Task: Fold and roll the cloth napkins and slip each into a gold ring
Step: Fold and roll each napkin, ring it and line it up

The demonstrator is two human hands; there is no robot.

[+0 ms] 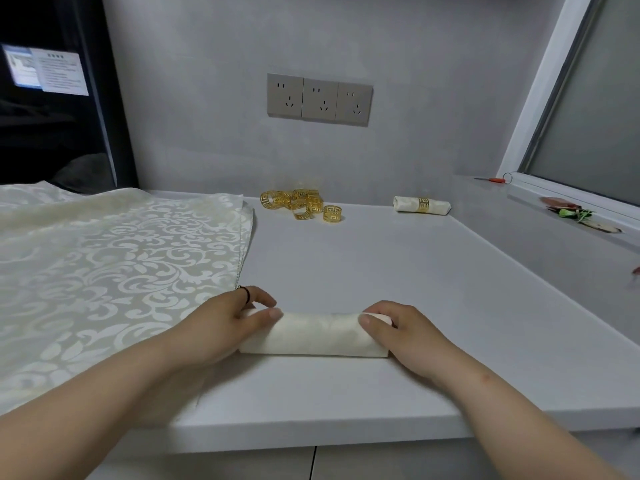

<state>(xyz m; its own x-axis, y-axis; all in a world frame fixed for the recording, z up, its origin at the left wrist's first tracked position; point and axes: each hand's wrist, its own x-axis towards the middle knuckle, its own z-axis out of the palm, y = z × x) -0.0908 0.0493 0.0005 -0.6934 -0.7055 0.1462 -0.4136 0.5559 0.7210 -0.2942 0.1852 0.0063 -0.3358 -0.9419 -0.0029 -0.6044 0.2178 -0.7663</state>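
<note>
A cream cloth napkin (317, 332) lies rolled into a tube across the white counter, close to the front edge. My left hand (228, 323) grips its left end, thumb on top, with a dark ring on one finger. My right hand (394, 329) grips its right end the same way. A pile of several gold rings (301, 203) sits at the back of the counter by the wall. Further right lies a rolled napkin (421, 205) with a gold ring around its middle.
A stack of flat patterned cream napkins (114, 258) covers the counter's left side. A triple wall socket (319, 99) is on the back wall. A window sill at the right holds orange-handled scissors (493, 180) and small items (575, 213). The counter's front edge (311, 433) is below my arms.
</note>
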